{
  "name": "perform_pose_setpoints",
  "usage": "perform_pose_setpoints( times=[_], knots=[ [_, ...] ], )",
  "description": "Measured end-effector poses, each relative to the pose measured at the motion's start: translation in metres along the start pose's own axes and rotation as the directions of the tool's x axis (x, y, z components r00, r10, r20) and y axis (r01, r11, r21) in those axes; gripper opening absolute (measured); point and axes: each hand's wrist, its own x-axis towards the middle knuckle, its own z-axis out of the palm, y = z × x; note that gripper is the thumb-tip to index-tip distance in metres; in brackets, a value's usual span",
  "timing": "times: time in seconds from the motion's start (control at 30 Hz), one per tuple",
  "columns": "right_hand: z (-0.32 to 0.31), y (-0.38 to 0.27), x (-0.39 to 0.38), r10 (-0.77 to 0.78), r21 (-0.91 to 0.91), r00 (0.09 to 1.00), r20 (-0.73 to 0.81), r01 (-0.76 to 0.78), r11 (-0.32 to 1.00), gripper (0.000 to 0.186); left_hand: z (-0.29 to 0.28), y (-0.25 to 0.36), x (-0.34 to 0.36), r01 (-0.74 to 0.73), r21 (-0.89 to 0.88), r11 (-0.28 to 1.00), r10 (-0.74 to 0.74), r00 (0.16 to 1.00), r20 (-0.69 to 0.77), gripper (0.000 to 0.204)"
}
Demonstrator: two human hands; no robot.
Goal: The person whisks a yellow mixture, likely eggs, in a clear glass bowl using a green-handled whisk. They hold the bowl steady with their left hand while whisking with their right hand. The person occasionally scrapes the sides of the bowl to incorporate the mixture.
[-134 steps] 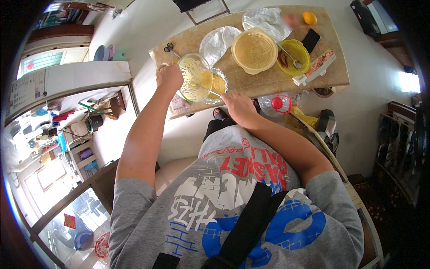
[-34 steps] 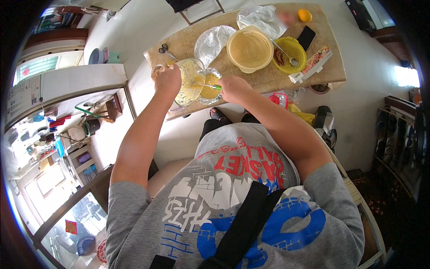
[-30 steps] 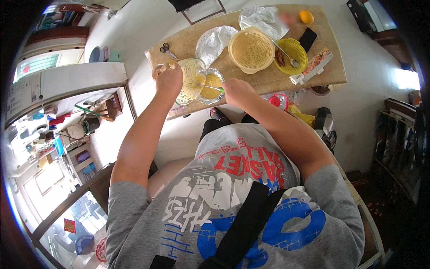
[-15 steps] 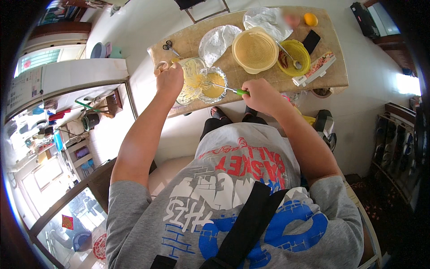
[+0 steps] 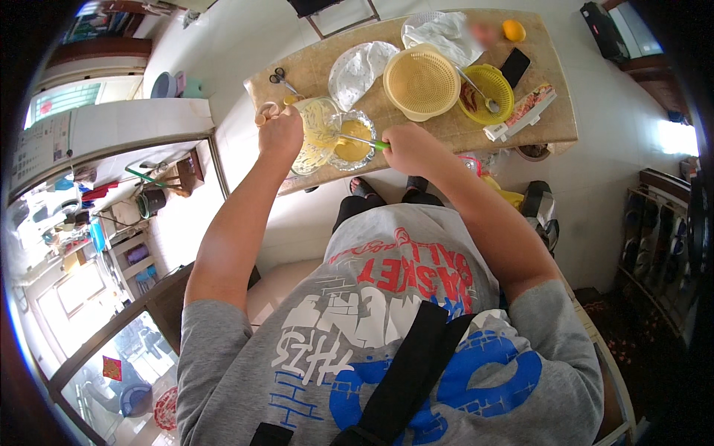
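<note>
My left hand (image 5: 281, 132) grips the rim of a clear bowl (image 5: 321, 111), tipped toward the right. Thick yellow batter coats its inside. Against the bowl's lip sits a round, foil-lined pan (image 5: 363, 117) holding yellow batter (image 5: 354, 152). My right hand (image 5: 409, 149) is closed round the green handle of a whisk (image 5: 363, 140). Its metal shaft reaches over the pan into the bowl's mouth, where batter and bowl partly hide the working end. Eggshells (image 5: 265, 113) lie beside my left hand, near scissors (image 5: 277, 75).
Past the pan stand a plate with a white cloth or bag (image 5: 362, 70), a cream colander (image 5: 422, 83) and a yellow basket (image 5: 500, 83) with a spoon. A phone (image 5: 515, 68), an orange (image 5: 513, 30) and a long box (image 5: 525, 113) lie at the table's right.
My right hand has moved left with the whisk, pushing its end farther into the bowl. My left hand and the tipped bowl stay nearly where they were.
</note>
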Motion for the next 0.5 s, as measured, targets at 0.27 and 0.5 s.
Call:
perform_pose_setpoints(
  times=[0.27,0.5],
  knots=[
    [0.015,-0.015,0.045,0.067,-0.149,0.994,0.082,-0.054,0.987,0.021,-0.019,0.014,-0.004,0.031,-0.023,0.999,-0.029,0.995,0.092,0.045],
    [0.027,0.019,0.039,-0.02,-0.123,0.999,0.034,0.024,0.992,0.017,-0.016,0.011,-0.002,0.045,-0.027,0.999,-0.042,0.993,0.109,0.043]
  ],
)
